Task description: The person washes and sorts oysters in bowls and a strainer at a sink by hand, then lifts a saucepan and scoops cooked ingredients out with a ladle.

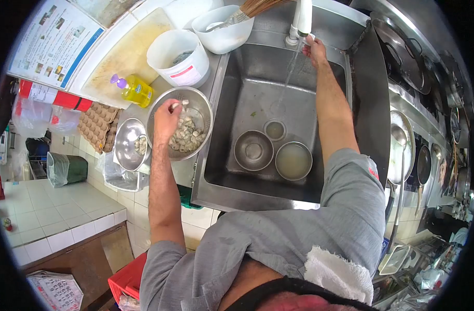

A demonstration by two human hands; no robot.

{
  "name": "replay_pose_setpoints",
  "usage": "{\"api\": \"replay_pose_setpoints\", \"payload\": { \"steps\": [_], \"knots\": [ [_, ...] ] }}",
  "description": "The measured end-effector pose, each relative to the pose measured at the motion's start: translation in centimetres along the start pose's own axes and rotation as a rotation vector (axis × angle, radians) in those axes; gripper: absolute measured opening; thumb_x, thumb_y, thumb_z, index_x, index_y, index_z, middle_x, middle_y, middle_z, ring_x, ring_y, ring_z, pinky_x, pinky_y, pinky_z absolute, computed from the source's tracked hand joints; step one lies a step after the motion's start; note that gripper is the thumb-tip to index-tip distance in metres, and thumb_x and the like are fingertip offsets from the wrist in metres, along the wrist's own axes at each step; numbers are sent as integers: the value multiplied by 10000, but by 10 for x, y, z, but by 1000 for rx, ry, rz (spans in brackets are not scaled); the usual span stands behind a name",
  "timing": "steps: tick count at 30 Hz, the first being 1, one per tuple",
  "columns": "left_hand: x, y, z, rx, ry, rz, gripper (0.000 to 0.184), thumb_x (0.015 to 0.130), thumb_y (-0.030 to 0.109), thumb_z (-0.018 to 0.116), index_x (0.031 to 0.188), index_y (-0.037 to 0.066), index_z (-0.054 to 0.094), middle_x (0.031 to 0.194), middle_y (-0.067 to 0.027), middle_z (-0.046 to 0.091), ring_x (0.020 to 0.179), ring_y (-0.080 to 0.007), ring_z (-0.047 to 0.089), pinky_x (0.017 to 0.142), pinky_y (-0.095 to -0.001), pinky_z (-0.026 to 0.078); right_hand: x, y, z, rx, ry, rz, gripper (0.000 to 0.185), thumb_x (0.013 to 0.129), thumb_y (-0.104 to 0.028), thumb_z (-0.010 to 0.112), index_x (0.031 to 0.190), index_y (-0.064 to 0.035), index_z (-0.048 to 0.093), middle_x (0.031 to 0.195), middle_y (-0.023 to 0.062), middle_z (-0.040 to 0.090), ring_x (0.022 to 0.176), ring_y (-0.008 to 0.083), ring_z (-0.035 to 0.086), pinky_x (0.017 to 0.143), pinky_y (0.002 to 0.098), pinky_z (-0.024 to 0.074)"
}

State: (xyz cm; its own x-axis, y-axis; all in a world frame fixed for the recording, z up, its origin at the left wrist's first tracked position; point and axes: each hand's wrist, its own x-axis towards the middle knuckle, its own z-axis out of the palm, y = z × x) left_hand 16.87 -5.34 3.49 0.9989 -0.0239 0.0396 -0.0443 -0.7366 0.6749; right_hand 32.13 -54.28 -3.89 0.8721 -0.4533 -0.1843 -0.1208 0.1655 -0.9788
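Small metal bowl [125,136] at far left, a few pale pieces inside. Left hand [167,122] next: grip reaches over the colander [204,108] rim, fingers curled in; can't tell if they pinch a piece. Main pile of pale pieces [187,137] sits in the colander, just below and right of that grip. Sink [246,111] next, metal bowls [253,150] inside. Right hand [317,53]: grip bent up at the tap [305,19], whitish bit by fingertips, hold unclear. Water running.

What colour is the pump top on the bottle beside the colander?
The pump top is purple; it shows in the head view.
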Motion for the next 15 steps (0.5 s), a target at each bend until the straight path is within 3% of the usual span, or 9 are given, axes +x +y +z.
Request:
{"api": "replay_pose_setpoints", "payload": {
  "steps": [2, 4, 6, 7, 8, 11, 15],
  "knots": [
    [3, 13, -2, -116, 13, -27, 189, 792, 154, 587, 936, 36, 617, 749, -88, 628, 670, -164, 595, 634, -291, 461, -23, 2, 12, 172, 195, -52, 317, 876, -307, 541, 1005, -20, 503, 694, 58, 505, 557, 143, 506, 451, 266, 425],
    [12, 48, 11, -333, 9, 59, 190, 796, 160, 592, 936, 34, 617, 709, -51, 605, 628, -108, 547, 592, -254, 436, -50, 20, 18, 310, 107, -49, 301, 887, -325, 515, 961, -34, 492, 687, 59, 505, 572, 149, 508, 477, 277, 434],
    [21, 98, 29, -297, -88, 146, 190, 796, 156, 595, 936, 30, 614, 701, -40, 599, 615, -101, 542, 575, -243, 428, -92, 32, 32, 470, -73, 65, 328, 895, -353, 490, 987, -39, 478, 725, 70, 530, 629, 165, 546, 529, 329, 460],
    [28, 115, 48, -420, -179, 137, 193, 805, 152, 596, 952, 28, 609, 726, -24, 592, 627, -90, 523, 573, -224, 416, -121, 21, 41, 543, -128, 169, 319, 885, -369, 505, 975, -63, 497, 731, 41, 529, 630, 184, 556, 568, 333, 474],
    [37, 131, 68, -545, -273, 129, 196, 814, 147, 598, 968, 25, 605, 752, -8, 584, 638, -80, 503, 570, -205, 403, -134, 22, 47, 472, -178, 166, 421, 889, -410, 482, 1096, -45, 473, 852, 82, 554, 722, 207, 567, 639, 354, 482],
    [61, 164, 134, -816, -488, 75, 178, 811, 147, 606, 954, 41, 598, 786, -8, 601, 652, -69, 532, 566, -203, 397, -175, -7, 52, 655, -384, 192, 553, 902, -455, 421, 1245, -23, 399, 1139, 147, 482, 952, 192, 522, 786, 364, 458],
    [68, 188, 191, -937, -613, -11, 166, 838, 125, 563, 973, 29, 574, 828, -27, 603, 717, -101, 572, 620, -224, 440, -171, -7, 34, 541, -280, 34, 387, 904, -267, 485, 1181, 2, 463, 1028, 113, 559, 857, 177, 557, 728, 319, 468]
  ]
}}
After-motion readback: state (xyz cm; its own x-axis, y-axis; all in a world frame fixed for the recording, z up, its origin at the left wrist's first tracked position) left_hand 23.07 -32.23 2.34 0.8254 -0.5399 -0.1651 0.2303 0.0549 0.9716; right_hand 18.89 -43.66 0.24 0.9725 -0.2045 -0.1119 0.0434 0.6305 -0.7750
